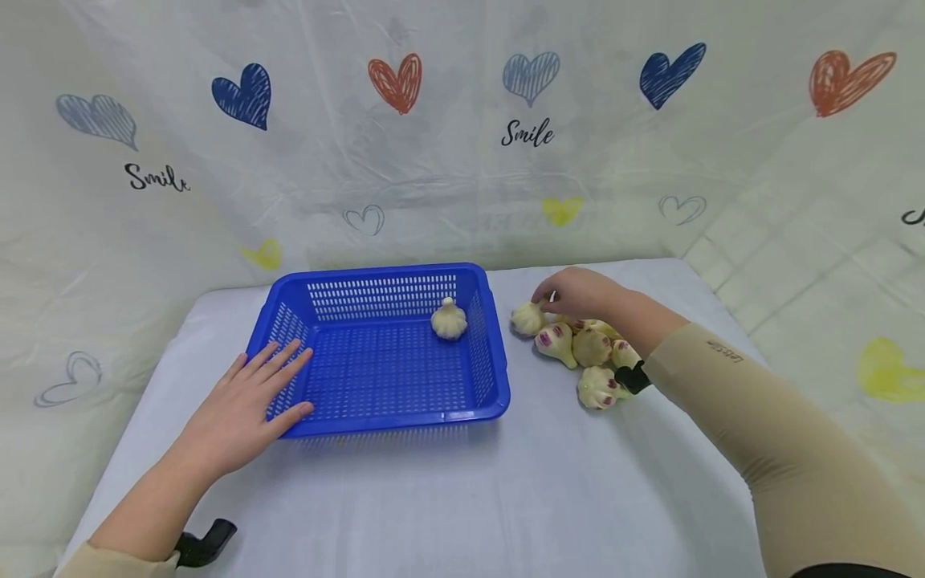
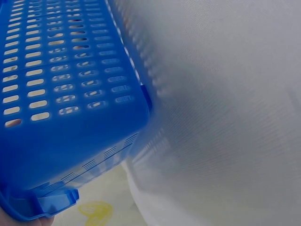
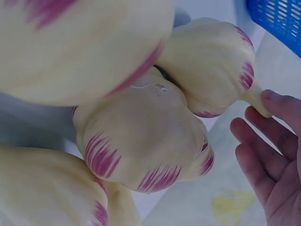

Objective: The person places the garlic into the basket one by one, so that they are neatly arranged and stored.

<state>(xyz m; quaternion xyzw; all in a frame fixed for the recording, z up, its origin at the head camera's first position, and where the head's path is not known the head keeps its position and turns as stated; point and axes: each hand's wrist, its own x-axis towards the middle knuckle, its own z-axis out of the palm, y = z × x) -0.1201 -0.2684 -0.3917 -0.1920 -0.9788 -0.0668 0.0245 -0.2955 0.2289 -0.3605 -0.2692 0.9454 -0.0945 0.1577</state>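
My left hand (image 1: 242, 405) lies across the left side of a blue plastic basket (image 1: 390, 428), its fingers spread over the rim. One pale garlic bulb (image 1: 449, 320) stands inside, near the basket's right wall. Beyond that wall my right hand (image 1: 578, 293) pinches the stem of another garlic bulb (image 1: 528, 319) at the left edge of a pile. In the right wrist view, thumb and forefinger meet on the stem of this purple-marked bulb (image 3: 211, 66), while the other fingers are loosely bent.
Several more garlic bulbs (image 1: 592, 348) with purple streaks are heaped under the right forearm, one bulb (image 1: 598, 388) at the near side. A white cloth (image 1: 433, 514) covers the table. Behind hangs a white curtain (image 1: 448, 160) printed with hearts.
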